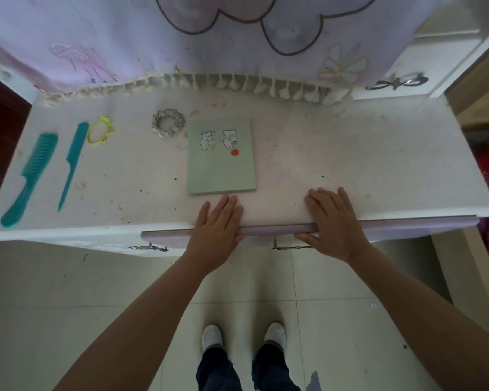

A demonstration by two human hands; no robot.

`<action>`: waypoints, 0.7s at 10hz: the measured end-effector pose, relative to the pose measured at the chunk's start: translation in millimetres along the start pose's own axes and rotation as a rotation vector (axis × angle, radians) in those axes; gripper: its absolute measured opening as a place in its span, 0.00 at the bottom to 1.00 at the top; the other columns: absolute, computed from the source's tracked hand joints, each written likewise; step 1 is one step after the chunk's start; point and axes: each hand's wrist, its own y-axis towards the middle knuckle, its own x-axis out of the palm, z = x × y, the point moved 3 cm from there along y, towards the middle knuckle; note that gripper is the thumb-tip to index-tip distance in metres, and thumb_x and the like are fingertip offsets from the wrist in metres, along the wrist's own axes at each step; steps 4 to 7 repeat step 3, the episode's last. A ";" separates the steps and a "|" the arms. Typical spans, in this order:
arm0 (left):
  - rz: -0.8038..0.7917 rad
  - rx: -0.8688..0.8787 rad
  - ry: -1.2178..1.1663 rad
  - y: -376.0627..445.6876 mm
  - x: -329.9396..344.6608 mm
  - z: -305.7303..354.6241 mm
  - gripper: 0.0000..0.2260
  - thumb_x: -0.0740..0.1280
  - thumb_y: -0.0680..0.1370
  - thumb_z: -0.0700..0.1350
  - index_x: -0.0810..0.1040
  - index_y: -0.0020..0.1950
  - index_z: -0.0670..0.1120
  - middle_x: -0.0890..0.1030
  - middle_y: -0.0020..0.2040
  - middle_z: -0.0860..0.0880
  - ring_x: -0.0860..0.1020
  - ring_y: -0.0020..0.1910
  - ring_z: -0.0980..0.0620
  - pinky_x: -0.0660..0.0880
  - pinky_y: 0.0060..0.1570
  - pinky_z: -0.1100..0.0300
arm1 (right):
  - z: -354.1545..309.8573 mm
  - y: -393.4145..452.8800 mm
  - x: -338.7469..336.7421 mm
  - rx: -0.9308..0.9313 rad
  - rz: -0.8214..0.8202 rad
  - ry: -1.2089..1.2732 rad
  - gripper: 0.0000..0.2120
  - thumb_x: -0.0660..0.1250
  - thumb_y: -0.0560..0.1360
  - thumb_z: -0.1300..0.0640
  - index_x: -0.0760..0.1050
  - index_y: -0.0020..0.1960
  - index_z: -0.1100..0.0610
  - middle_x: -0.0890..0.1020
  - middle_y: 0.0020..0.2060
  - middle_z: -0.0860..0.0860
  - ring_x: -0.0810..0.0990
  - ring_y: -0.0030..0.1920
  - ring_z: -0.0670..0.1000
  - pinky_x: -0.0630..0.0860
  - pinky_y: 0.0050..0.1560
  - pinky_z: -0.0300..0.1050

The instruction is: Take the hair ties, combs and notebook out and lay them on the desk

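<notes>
Head view: laid out apart on white surface [322, 165], for easy sight: two teal plastic combs [29, 176], yellow hair tie [99, 134], striped fabric scrunchie [168, 122], pale green notebook [222, 159]. Left hand [216, 232] and right hand [333, 224] flat, grasping nothing, pressing lilac drawer front [268, 230], likely closing it.

Two teal combs [29, 176] [71, 165], two hair ties [100, 130] [168, 122], one green notebook [221, 162], two hands [216, 230] [333, 221].

Bare forearms (no sleeves showing), dark blue trousers [220, 371], white shoes [211, 335] on both feet.
</notes>
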 end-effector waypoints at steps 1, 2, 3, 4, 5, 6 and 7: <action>0.012 -0.047 -0.089 0.8 0.2 -6.3 0.21 0.69 0.72 0.47 0.79 0.56 0.32 0.82 0.57 0.34 0.81 0.55 0.35 0.77 0.48 0.34 | -0.8 0.8 -3.8 0.037 -0.007 0.078 0.36 0.83 0.50 0.49 0.79 0.50 0.69 0.83 0.50 0.65 0.81 0.51 0.67 0.70 0.51 0.75; -0.004 -0.152 -0.164 0.9 -1.4 -9.9 0.27 0.79 0.64 0.41 0.77 0.57 0.30 0.80 0.58 0.32 0.79 0.56 0.32 0.73 0.51 0.31 | -0.9 0.1 -3.4 0.073 0.007 0.187 0.36 0.83 0.52 0.53 0.77 0.53 0.70 0.81 0.53 0.66 0.79 0.55 0.68 0.67 0.57 0.74; 0.007 -0.188 -0.156 0.0 7.2 -5.1 0.27 0.80 0.63 0.41 0.77 0.57 0.30 0.81 0.58 0.33 0.79 0.56 0.33 0.75 0.51 0.33 | 0.8 -0.1 0.0 0.107 -0.024 0.252 0.33 0.80 0.59 0.54 0.74 0.58 0.69 0.78 0.59 0.65 0.73 0.63 0.66 0.61 0.66 0.69; 0.007 -0.188 -0.156 0.0 7.2 -5.1 0.27 0.80 0.63 0.41 0.77 0.57 0.30 0.81 0.58 0.33 0.79 0.56 0.33 0.75 0.51 0.33 | 0.8 -0.1 0.0 0.107 -0.024 0.252 0.33 0.80 0.59 0.54 0.74 0.58 0.69 0.78 0.59 0.65 0.73 0.63 0.66 0.61 0.66 0.69; 0.007 -0.188 -0.156 0.0 7.2 -5.1 0.27 0.80 0.63 0.41 0.77 0.57 0.30 0.81 0.58 0.33 0.79 0.56 0.33 0.75 0.51 0.33 | 0.8 -0.1 0.0 0.107 -0.024 0.252 0.33 0.80 0.59 0.54 0.74 0.58 0.69 0.78 0.59 0.65 0.73 0.63 0.66 0.61 0.66 0.69; 0.007 -0.188 -0.156 0.0 7.2 -5.1 0.27 0.80 0.63 0.41 0.77 0.57 0.30 0.81 0.58 0.33 0.79 0.56 0.33 0.75 0.51 0.33 | 0.8 -0.1 0.0 0.107 -0.024 0.252 0.33 0.80 0.59 0.54 0.74 0.58 0.69 0.78 0.59 0.65 0.73 0.63 0.66 0.61 0.66 0.69; 0.007 -0.188 -0.156 0.0 7.2 -5.1 0.27 0.80 0.63 0.41 0.77 0.57 0.30 0.81 0.58 0.33 0.79 0.56 0.33 0.75 0.51 0.33 | 0.8 -0.1 0.0 0.107 -0.024 0.252 0.33 0.80 0.59 0.54 0.74 0.58 0.69 0.78 0.59 0.65 0.73 0.63 0.66 0.61 0.66 0.69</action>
